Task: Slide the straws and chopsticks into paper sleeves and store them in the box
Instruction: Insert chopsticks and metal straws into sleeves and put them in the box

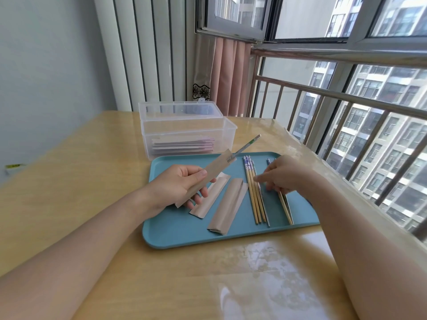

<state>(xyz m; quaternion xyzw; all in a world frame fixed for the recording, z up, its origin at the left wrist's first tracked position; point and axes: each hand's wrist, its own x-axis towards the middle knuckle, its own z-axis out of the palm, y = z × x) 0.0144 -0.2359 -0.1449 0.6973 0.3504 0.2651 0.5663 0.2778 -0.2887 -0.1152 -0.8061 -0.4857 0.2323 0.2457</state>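
Our left hand (175,185) is pinching a flat brown paper sleeve (205,179) — a slim metal straw (248,144) is poking out. Our right hand (286,174) is hovering over the wooden chopsticks (255,195), fingers loosely curled — touching or not, we cannot tell.

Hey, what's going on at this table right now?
A person is sleeving utensils over a blue tray. The left hand holds a paper sleeve with a metal straw sticking out. The right hand reaches for the chopsticks on the tray. Two empty sleeves lie there, and the clear box behind already holds filled sleeves.
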